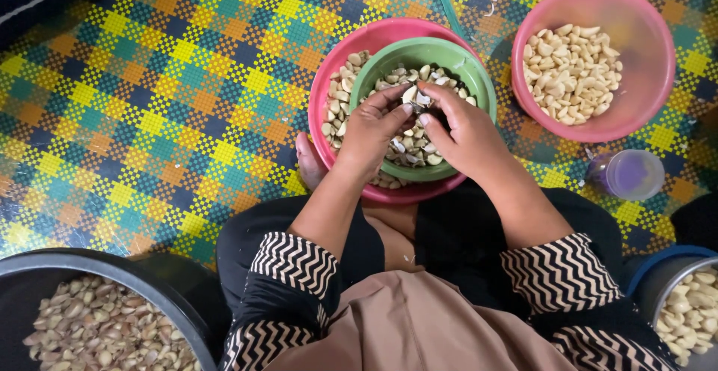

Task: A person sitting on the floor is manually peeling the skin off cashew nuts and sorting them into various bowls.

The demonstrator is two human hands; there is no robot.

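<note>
My left hand (372,133) and my right hand (465,133) meet over a green bowl (479,79) of garlic cloves and papery skins. Together the fingertips pinch one garlic clove (413,96) above the bowl. The green bowl sits inside a larger pink bowl (359,42) that holds unpeeled cloves along its left side. A bare foot shows just left of my left wrist, beside the pink bowl's rim.
A second pink bowl (643,34) with peeled cloves stands at the upper right. A purple-lidded jar (627,174) lies below it. A black tub (45,266) of unpeeled garlic sits at the lower left, a metal pot (658,281) of peeled cloves at the lower right. A chequered mat covers the floor.
</note>
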